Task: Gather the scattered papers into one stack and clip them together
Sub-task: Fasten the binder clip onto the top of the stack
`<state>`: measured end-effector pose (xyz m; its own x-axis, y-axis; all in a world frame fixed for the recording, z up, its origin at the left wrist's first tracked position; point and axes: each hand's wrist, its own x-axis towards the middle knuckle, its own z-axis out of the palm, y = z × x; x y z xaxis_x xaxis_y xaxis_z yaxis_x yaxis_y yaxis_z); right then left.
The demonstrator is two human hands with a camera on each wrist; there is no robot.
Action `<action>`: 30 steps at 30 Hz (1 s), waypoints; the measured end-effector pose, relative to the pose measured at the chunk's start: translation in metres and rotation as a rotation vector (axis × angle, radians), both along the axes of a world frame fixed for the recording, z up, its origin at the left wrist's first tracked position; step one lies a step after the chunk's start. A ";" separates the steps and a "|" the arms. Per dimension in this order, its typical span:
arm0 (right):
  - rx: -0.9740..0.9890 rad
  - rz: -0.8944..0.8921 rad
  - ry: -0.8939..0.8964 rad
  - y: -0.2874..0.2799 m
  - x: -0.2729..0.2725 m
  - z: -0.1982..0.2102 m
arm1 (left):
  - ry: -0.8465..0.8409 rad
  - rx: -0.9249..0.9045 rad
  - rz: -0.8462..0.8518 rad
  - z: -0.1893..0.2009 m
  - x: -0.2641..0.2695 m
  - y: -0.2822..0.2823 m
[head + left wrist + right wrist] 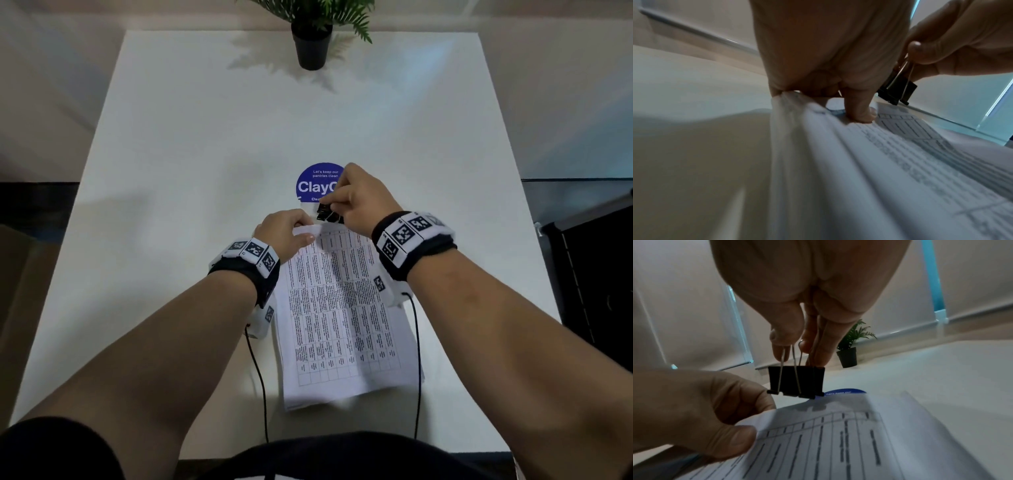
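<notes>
A stack of printed papers (339, 318) lies lengthwise on the white table (171, 171) in front of me. My left hand (287, 231) pinches its far left corner, thumb on top, and lifts that edge a little (859, 113). My right hand (356, 198) pinches the wire handles of a black binder clip (327, 213), which hangs just above the stack's far edge. In the right wrist view the binder clip (796, 380) hangs mouth down over the papers (838, 443), beside my left hand (705, 410). The left wrist view shows the clip (898, 91) behind my thumb.
A round blue sticker (313, 185) sits on the table just beyond the papers. A potted plant (311, 37) stands at the far edge. A black object (596, 274) is off the table's right side. Cables run from both wrists toward me.
</notes>
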<state>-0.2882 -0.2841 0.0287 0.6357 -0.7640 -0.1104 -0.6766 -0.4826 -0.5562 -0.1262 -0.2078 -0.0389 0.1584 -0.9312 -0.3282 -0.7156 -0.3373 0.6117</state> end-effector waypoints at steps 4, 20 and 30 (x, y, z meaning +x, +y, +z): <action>-0.051 0.162 0.076 -0.005 0.011 0.009 | 0.010 -0.045 -0.026 0.006 -0.002 0.002; 0.010 0.320 0.250 -0.007 0.022 0.014 | 0.040 -0.100 0.052 0.020 -0.006 0.009; 0.034 0.297 0.275 -0.007 0.011 -0.009 | 0.034 -0.071 0.064 0.015 -0.004 0.009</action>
<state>-0.2777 -0.2910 0.0200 0.7717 -0.5443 -0.3291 -0.6360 -0.6643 -0.3927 -0.1302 -0.1990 -0.0236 0.2084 -0.9405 -0.2684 -0.6722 -0.3371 0.6592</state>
